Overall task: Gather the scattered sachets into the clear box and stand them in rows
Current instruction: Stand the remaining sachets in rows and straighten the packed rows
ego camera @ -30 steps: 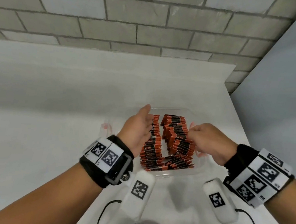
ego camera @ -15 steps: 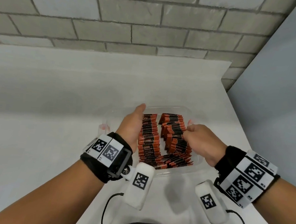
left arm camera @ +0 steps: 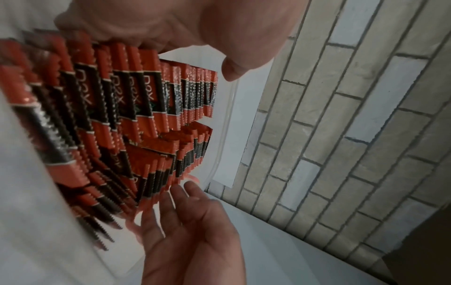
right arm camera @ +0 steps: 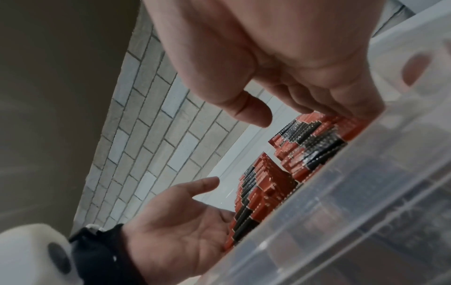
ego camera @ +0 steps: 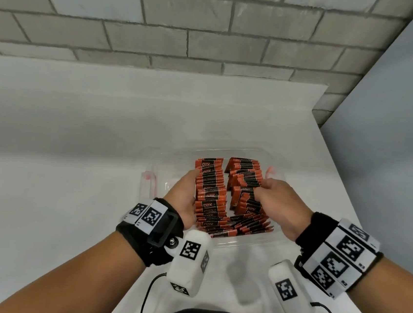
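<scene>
A clear plastic box [ego camera: 226, 150] sits on the white table. Orange-and-black sachets stand on edge in it as a left row [ego camera: 209, 189] and a right row [ego camera: 246, 183]. More sachets [ego camera: 244, 225] lean across the near end. My left hand [ego camera: 183, 194] lies flat, palm against the outer side of the left row, thumb apart. My right hand [ego camera: 279, 202] presses its fingers on the outer edge of the right row. The right wrist view shows its thumb [right arm camera: 256, 113] held free of the sachets [right arm camera: 305, 138]. Neither hand holds a sachet.
A grey brick wall [ego camera: 213, 29] backs the table and a grey panel [ego camera: 394, 125] stands to the right. The table's right edge [ego camera: 344, 196] runs close beside the box. A clear clip [ego camera: 149, 181] juts from the box's left side. Cables hang at the near edge.
My left hand has slid back toward me along the left row. My right hand has shifted a little inward against the right row. The rows look more closely packed.
</scene>
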Motion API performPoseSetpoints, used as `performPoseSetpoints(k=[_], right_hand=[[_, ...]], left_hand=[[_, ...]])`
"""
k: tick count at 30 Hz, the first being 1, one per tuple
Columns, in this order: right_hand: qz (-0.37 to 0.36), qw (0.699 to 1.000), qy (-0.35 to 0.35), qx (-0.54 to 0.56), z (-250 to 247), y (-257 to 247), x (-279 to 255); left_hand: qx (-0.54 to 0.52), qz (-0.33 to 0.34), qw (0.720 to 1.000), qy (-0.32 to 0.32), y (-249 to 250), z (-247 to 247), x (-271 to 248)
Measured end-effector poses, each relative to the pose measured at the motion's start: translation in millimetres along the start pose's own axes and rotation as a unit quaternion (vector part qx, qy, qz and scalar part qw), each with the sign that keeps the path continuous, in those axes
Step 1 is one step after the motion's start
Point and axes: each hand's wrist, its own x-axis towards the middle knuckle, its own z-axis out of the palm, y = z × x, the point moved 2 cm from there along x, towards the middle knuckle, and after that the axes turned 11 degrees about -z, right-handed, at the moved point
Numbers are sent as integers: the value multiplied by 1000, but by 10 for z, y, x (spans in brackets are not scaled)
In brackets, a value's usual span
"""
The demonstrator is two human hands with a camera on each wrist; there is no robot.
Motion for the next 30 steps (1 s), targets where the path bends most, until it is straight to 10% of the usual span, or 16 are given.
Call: performPoseSetpoints(k=[30], right_hand=[[-29,999,24,33,-2,136,-11]], left_hand=[[6,17,1000,7,-164,-19,143]])
